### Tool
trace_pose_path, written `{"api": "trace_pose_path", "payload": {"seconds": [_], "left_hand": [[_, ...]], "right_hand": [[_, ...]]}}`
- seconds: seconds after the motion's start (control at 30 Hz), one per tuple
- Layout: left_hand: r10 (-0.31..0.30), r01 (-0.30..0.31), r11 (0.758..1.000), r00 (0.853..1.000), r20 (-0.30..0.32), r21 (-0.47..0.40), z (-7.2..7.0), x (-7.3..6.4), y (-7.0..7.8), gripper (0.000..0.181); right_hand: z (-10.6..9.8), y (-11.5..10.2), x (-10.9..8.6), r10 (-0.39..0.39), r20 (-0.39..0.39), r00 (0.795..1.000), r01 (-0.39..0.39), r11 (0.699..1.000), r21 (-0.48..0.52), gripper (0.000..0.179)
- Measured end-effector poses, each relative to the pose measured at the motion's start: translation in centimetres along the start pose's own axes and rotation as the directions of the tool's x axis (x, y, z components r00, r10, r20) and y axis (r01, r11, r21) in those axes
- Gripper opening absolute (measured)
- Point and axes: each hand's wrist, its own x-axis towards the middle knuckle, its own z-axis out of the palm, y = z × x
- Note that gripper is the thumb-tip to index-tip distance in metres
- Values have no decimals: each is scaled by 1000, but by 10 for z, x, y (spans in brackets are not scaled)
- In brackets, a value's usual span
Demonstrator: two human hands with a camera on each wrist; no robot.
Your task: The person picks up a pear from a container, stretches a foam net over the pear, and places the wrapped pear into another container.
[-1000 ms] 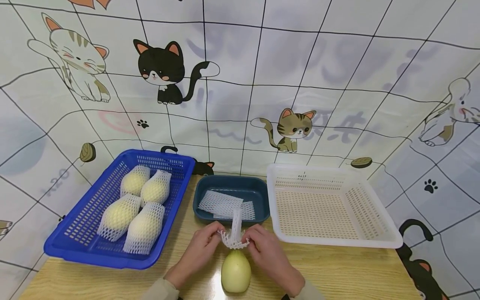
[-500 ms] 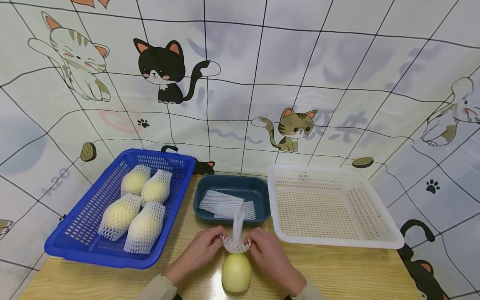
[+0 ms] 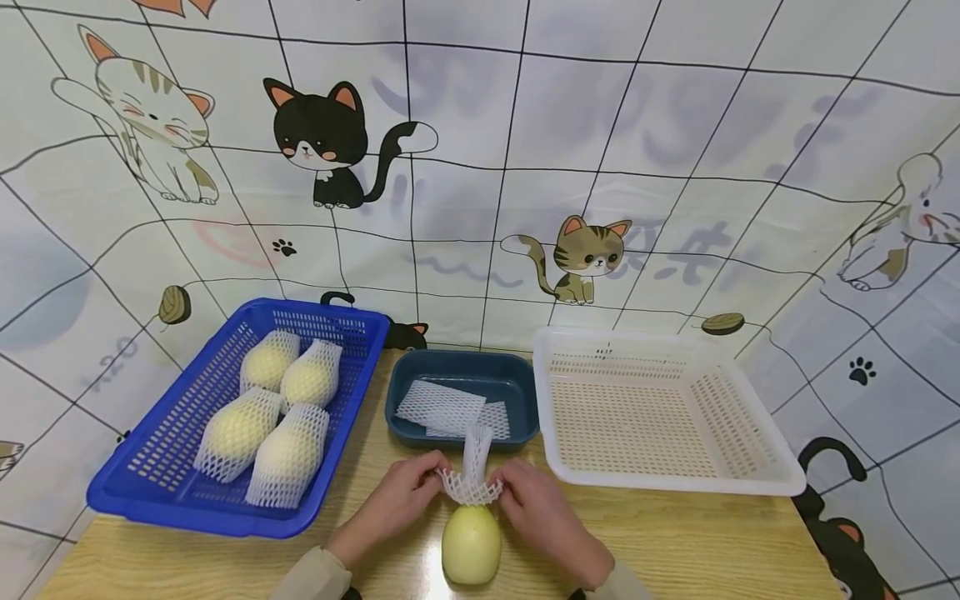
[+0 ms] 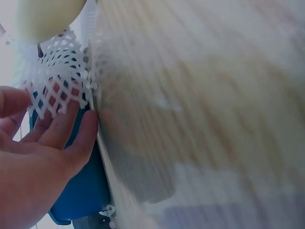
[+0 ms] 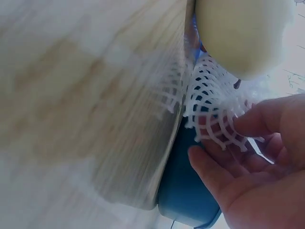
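Observation:
A pale yellow-green pear (image 3: 471, 546) stands on the wooden table between both hands, its stem end toward the net. The white foam net sleeve (image 3: 472, 483) is spread at its mouth, right at the top of the pear, its narrow tail pointing away. My left hand (image 3: 401, 500) pinches the left side of the mouth between thumb and fingers. On the opposite side, my right hand (image 3: 542, 510) pinches the rim. Both wrist views show the net's mesh (image 4: 55, 78) stretched near the pear's stem (image 5: 237, 84).
At the left, a blue basket (image 3: 123, 500) holds several pears in foam nets (image 3: 288, 458). Just beyond the hands, a dark teal tray (image 3: 517, 375) contains flat foam nets (image 3: 438, 404). A white basket (image 3: 675, 482) stands at the right. A cat-patterned sheet (image 3: 465, 200) hangs behind.
Both hands have brought the net's mouth slightly nearer, down to the pear's top, and spread it a little wider. The pear stays about where it was.

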Motion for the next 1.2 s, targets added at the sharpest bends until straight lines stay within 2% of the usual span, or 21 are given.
{"api": "trace_pose_path", "payload": {"seconds": [0.13, 0.23, 0.4, 0.57, 0.67, 0.8, 0.9, 1.03, 1.1, 1.2], "left_hand": [[28, -28, 1000, 998, 62, 1, -2, -4, -1, 20], [48, -43, 998, 989, 143, -36, -5, -8, -1, 21], [68, -40, 994, 950, 305, -98, -9, -17, -1, 45], [73, -40, 995, 917, 392, -92, -13, -25, -2, 66], [92, -55, 993, 906, 413, -100, -13, -28, -2, 81], [86, -56, 995, 904, 419, -84, -9, -30, 0, 103], [75, -57, 997, 904, 420, -55, -7, -30, 4, 113], [77, -80, 997, 903, 423, -11, -5, -33, 10, 119], [84, -99, 995, 901, 426, 12, -4, -34, 11, 121], [120, -161, 985, 896, 428, 60, -1, -36, 10, 122]], "right_hand": [[-3, 2, -2, -57, 19, 998, 57, 998, -9, 24], [-6, 2, -4, -87, 55, 995, 87, 996, 0, 24], [-15, 0, -12, -56, 202, 978, 46, 998, 54, 27], [-23, 0, -22, -29, 321, 947, -24, 987, 160, 41], [-26, -1, -26, 8, 399, 917, -108, 967, 229, 54], [-25, -1, -29, 37, 464, 885, -193, 936, 295, 84], [-22, -4, -29, 34, 476, 879, -198, 933, 300, 100], [-18, -9, -29, 52, 488, 871, -204, 942, 264, 107], [-17, -9, -30, 37, 481, 876, -178, 952, 251, 109], [-14, -9, -32, -22, 448, 894, -92, 969, 231, 111]]}}
